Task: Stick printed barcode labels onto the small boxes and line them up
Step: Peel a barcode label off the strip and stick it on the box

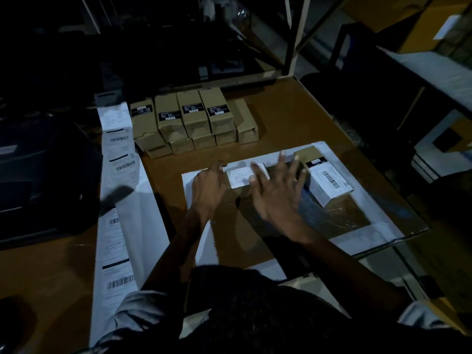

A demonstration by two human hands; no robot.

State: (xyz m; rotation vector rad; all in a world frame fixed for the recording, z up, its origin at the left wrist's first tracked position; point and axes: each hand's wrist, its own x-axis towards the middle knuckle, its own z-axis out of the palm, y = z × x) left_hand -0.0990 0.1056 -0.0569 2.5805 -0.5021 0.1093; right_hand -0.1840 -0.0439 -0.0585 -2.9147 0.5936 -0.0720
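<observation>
Hidden/dim: whole scene underlit; far left the dark boxy machine (38, 175) shows almost no detail, background shelving mostly black.
Label strip: long white glossy paper strip of printed barcode labels (120, 200) runs down the table's left side, a blurred dark shape crossing it mid-way; print unreadable.
Stacked boxes: plain brown cardboard boxes (194, 118), oblong, packed side by side in two layers at the table's back; top ones carry black stickers with small barcodes, lower layer mostly covered.
Table: brown smooth wooden tabletop (293, 116), right edge cut at an angle.
Left hand: left hand (208, 187) knuckles up, fingers curled down onto the left edge of the white-labelled small box (240, 178); fingertips hidden, grip cannot be told for certain.
Right hand: right hand (274, 192) spread flat, fingers straight and splayed over the same box, holding nothing; box mostly covered.
Sheet: white backing sheet (378, 226) lies under both hands.
Finished box: small cardboard box with white barcode label (328, 183) lies just right of the right hand, label up.
</observation>
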